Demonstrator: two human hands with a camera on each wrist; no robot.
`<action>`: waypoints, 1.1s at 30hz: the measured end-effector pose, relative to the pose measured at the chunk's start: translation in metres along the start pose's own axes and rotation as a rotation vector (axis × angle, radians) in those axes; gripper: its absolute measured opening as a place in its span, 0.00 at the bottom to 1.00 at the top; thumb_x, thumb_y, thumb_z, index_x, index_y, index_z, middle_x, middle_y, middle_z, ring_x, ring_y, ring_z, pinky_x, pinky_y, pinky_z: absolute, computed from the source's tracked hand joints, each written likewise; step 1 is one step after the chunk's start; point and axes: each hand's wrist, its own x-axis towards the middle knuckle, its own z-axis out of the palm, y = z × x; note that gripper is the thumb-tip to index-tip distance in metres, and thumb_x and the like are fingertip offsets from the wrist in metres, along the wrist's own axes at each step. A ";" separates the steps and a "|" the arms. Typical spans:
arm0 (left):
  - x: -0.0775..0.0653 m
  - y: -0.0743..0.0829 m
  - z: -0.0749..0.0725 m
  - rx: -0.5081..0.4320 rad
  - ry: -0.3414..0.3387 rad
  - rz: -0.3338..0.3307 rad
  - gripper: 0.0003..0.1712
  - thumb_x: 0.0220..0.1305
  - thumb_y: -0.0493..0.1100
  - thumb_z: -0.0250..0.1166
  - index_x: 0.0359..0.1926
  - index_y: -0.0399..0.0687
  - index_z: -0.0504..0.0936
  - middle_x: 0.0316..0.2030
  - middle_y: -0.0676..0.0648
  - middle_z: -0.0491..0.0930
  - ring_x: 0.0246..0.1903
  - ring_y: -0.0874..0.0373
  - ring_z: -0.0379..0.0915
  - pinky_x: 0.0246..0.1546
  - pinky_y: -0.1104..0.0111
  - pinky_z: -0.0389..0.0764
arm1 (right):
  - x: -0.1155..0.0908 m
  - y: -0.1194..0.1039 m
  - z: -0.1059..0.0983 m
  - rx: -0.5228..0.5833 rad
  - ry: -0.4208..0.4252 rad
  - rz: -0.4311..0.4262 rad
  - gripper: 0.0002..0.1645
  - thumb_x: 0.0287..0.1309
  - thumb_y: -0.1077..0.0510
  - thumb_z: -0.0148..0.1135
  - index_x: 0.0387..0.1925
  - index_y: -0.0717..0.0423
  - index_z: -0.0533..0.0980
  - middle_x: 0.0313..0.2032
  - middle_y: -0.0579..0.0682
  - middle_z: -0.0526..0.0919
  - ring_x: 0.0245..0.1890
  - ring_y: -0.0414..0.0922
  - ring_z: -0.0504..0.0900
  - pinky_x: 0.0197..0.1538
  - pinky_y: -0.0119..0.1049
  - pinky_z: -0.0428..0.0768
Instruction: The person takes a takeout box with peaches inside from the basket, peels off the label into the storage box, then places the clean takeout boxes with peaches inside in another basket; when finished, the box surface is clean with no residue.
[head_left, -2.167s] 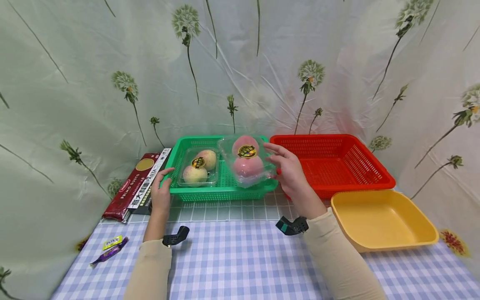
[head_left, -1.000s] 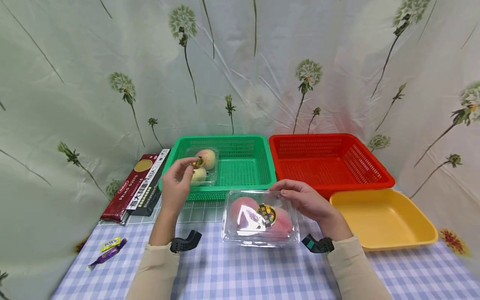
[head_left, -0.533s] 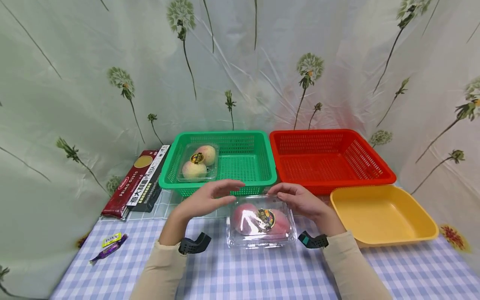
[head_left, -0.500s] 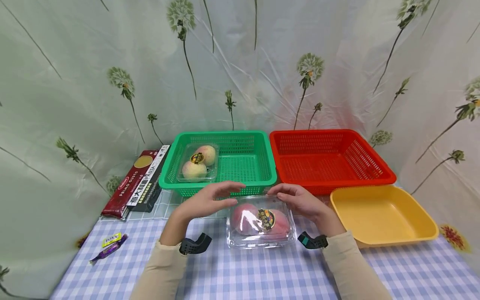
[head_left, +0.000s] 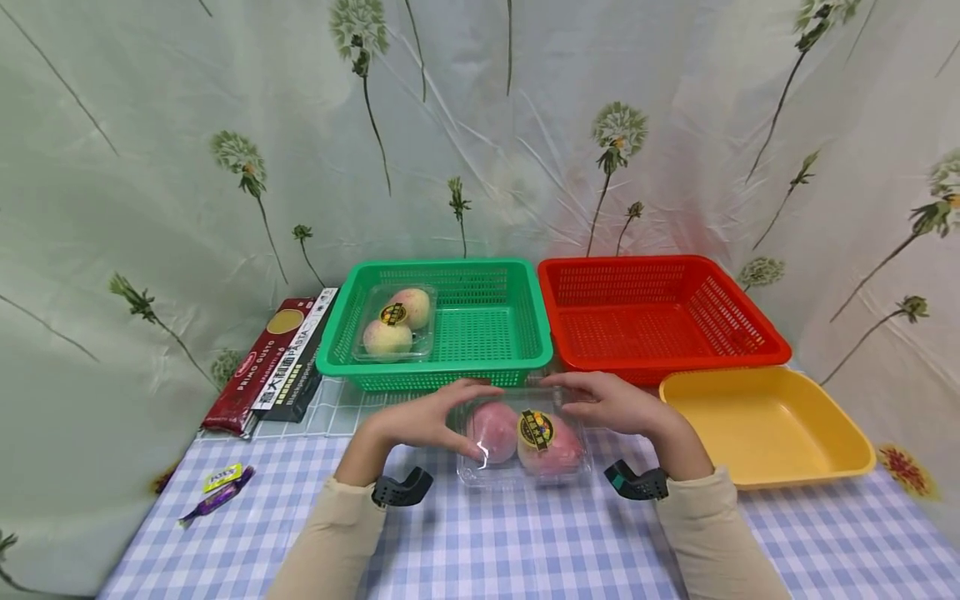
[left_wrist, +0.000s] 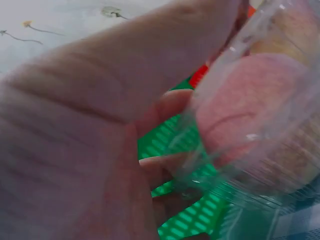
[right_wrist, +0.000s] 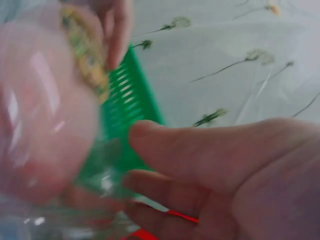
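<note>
While between hands (head_left: 431, 417) (head_left: 624, 405), clamshell (head_left: 522, 446) crosswise.

Clear plastic box (head_left: 522, 443), rectangular, closed; two pink peaches (head_left: 553, 455) side by side within, round black-and-yellow label (head_left: 537, 430) on top. Long sides run left to right, just in front of green basket (head_left: 435, 367); contact with tablecloth (head_left: 480, 550) unclear.

The left forearm (head_left: 330, 533) and the right forearm (head_left: 712, 533) are stretched forward, covered by beige sleeves and bared at the wrists (head_left: 365, 452). The left hand (head_left: 427, 415) is turned inward, its thumb (head_left: 462, 445) parted from lightly bent fingers (head_left: 472, 388). The right hand (head_left: 618, 402) is turned toward it, thumb and fingers likewise parted. The hands are held near each other, not touching.
</note>
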 end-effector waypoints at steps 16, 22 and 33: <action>0.002 -0.010 0.004 -0.069 -0.009 -0.076 0.52 0.53 0.57 0.76 0.75 0.72 0.59 0.73 0.45 0.53 0.70 0.48 0.54 0.67 0.46 0.65 | 0.007 -0.008 0.011 0.068 -0.025 -0.097 0.25 0.61 0.58 0.68 0.60 0.56 0.78 0.48 0.53 0.81 0.41 0.45 0.76 0.43 0.34 0.79; 0.002 -0.010 0.003 -0.058 0.000 -0.096 0.52 0.54 0.58 0.76 0.76 0.70 0.58 0.73 0.44 0.54 0.70 0.48 0.55 0.67 0.44 0.66 | 0.013 -0.009 0.019 0.001 -0.008 -0.112 0.24 0.59 0.56 0.70 0.58 0.52 0.80 0.45 0.49 0.77 0.42 0.45 0.72 0.42 0.33 0.76; 0.002 -0.010 0.003 -0.077 -0.009 -0.099 0.54 0.53 0.58 0.76 0.77 0.66 0.57 0.73 0.45 0.54 0.71 0.48 0.54 0.67 0.44 0.65 | 0.013 -0.013 0.022 -0.032 0.001 -0.102 0.20 0.57 0.58 0.72 0.53 0.50 0.81 0.43 0.49 0.75 0.42 0.45 0.70 0.43 0.34 0.74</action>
